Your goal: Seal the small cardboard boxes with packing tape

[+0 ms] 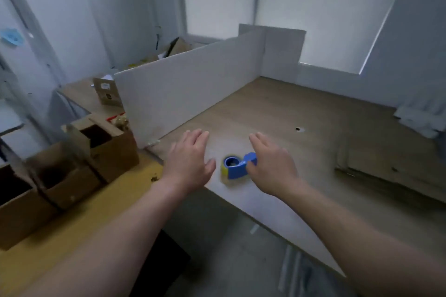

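My left hand (190, 159) hovers over the table (289, 108), palm down with the fingers straight and spread, so its grip is wide and holds nothing. My right hand (272, 164) is beside it, also flat, fingers stretched forward, grip wide; its thumb lies at the handle of the blue tape dispenser (235, 169), though I cannot tell whether it touches. The dispenser sits on the table between my two hands, close to the near edge, with a roll of tape in it. To my left, a row of open cardboard boxes (113, 152) stands on a yellow surface (72, 236), well apart from the dispenser. A white board (188, 84) stands upright along the table's left side, just behind the boxes
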